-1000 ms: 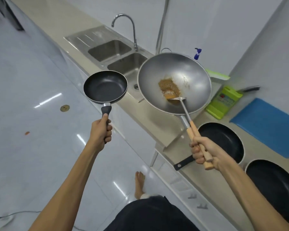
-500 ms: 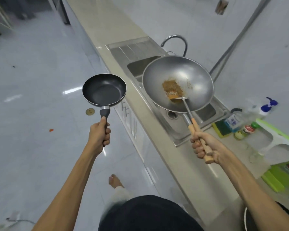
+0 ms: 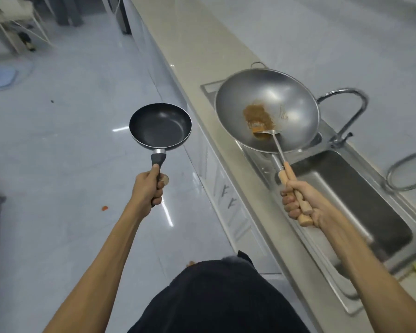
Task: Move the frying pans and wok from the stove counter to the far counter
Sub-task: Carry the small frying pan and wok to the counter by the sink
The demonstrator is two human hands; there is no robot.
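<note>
My left hand (image 3: 147,190) grips the dark handle of a small black frying pan (image 3: 160,126), held level in the air above the floor. In my right hand (image 3: 300,203) are the wooden handles of a grey steel wok (image 3: 288,97) and of a metal spatula (image 3: 269,137) that rests inside it. Brown food residue (image 3: 257,114) sits in the wok's bottom. The wok hangs over the sink's left end and the counter edge.
A long beige counter (image 3: 202,42) runs away along the right wall. A steel double sink (image 3: 346,188) with a curved tap (image 3: 346,111) lies under and behind the wok. White cabinet fronts (image 3: 226,188) sit below. Glossy tiled floor (image 3: 58,140) spreads to the left; a white rack (image 3: 15,22) stands far left.
I have walked along the counter: the stove pans, bottles and green items have left the view and the sink is now beside my right hand. Both hands keep their grips.
</note>
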